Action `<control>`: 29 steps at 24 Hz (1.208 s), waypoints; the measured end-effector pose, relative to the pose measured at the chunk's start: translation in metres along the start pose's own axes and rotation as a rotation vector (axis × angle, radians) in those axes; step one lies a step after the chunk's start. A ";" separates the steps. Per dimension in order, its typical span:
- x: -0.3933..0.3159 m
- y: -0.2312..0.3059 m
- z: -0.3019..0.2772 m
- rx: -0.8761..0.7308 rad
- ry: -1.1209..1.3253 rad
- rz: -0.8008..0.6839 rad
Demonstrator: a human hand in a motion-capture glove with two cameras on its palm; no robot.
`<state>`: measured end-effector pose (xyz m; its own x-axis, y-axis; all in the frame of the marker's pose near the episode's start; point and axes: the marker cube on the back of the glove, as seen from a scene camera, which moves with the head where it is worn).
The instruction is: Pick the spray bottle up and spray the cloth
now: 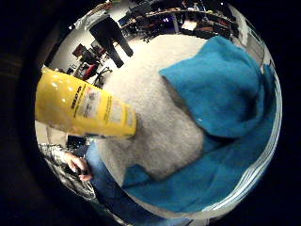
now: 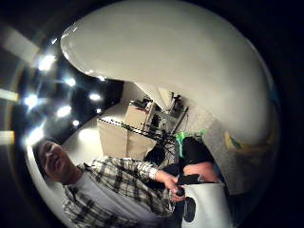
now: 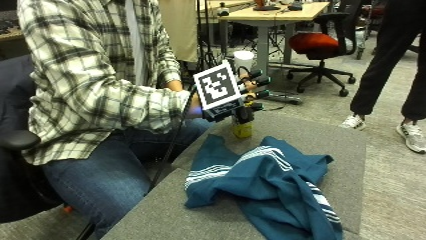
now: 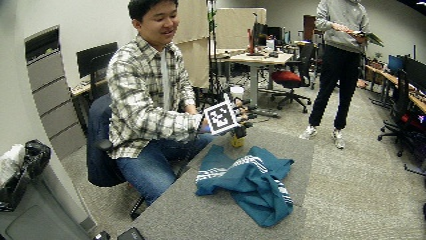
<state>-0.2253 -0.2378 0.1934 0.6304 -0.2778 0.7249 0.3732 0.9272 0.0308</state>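
While your right hand (image 3: 241,97) curls its fingers round the yellow spray bottle (image 3: 241,129), held upright above the table (image 3: 333,137), the blue cloth (image 3: 266,185) lies crumpled just below and beside it.

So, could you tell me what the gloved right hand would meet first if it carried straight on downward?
Probably the grey table beside the teal cloth; the right hand grips the yellow spray bottle above it, though depth is unclear.

The yellow spray bottle (image 1: 84,109) bears a label, its print unreadable.
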 end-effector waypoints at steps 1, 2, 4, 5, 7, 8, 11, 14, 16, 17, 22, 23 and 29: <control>0.000 0.004 -0.005 -0.007 0.047 0.004; 0.001 0.007 -0.010 -0.014 0.097 0.009; 0.001 0.015 -0.023 -0.033 0.200 0.027; 0.001 0.019 -0.030 -0.043 0.251 0.042; 0.003 0.029 -0.046 -0.067 0.349 0.078; 0.005 0.033 -0.055 -0.080 0.396 0.100; 0.010 0.051 -0.081 -0.126 0.543 0.186; 0.015 0.072 -0.111 -0.167 0.688 0.295; 0.017 0.086 -0.132 -0.175 0.744 0.354; 0.018 0.093 -0.141 -0.175 0.759 0.376; 0.015 0.122 -0.173 -0.158 0.787 0.420; 0.013 0.127 -0.177 -0.151 0.791 0.420; 0.003 0.140 -0.192 -0.120 0.802 0.414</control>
<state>-0.0402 -0.1572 0.0674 0.9975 -0.0614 -0.0355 0.0517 0.9719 -0.2295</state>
